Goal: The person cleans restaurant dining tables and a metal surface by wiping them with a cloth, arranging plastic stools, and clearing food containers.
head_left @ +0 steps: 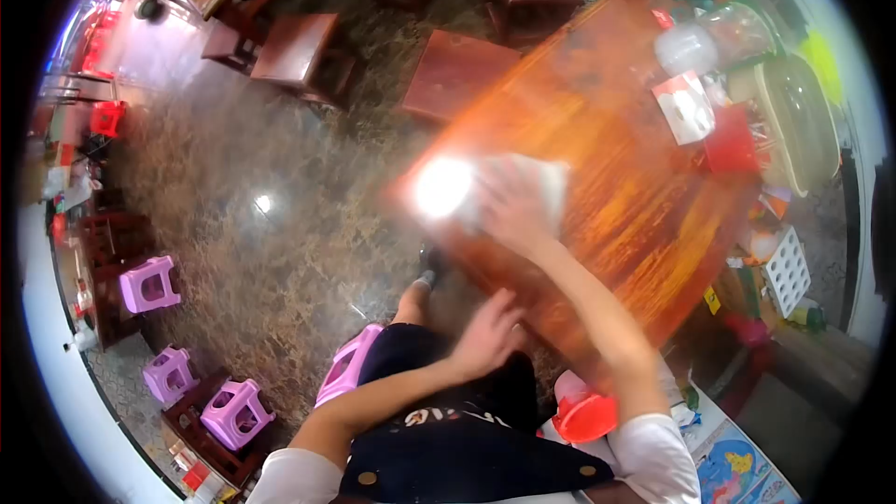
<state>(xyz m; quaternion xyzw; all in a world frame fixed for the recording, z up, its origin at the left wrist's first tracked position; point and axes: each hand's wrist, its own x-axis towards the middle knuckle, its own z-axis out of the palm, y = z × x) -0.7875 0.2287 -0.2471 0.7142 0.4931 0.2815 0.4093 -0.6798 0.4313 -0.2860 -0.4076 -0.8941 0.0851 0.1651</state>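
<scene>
My right hand (513, 210) reaches over the wooden table (597, 252) and holds a white cloth (553, 189) down against its top, close to the left corner. Motion blurs these fingers, and the palm hides part of the cloth. A bright glare (443, 189) covers the tabletop beside them. My left hand (490, 329) hangs near the table's front edge, above my lap, with its fingers apart and nothing in them.
Dark red wooden stools (462, 75) stand beyond the table. A tissue box (684, 107), a red box (731, 140) and a clear-lidded tub (798, 121) crowd its right side. Pink plastic stools (149, 285) stand at left. A red basin (586, 417) is by my right elbow.
</scene>
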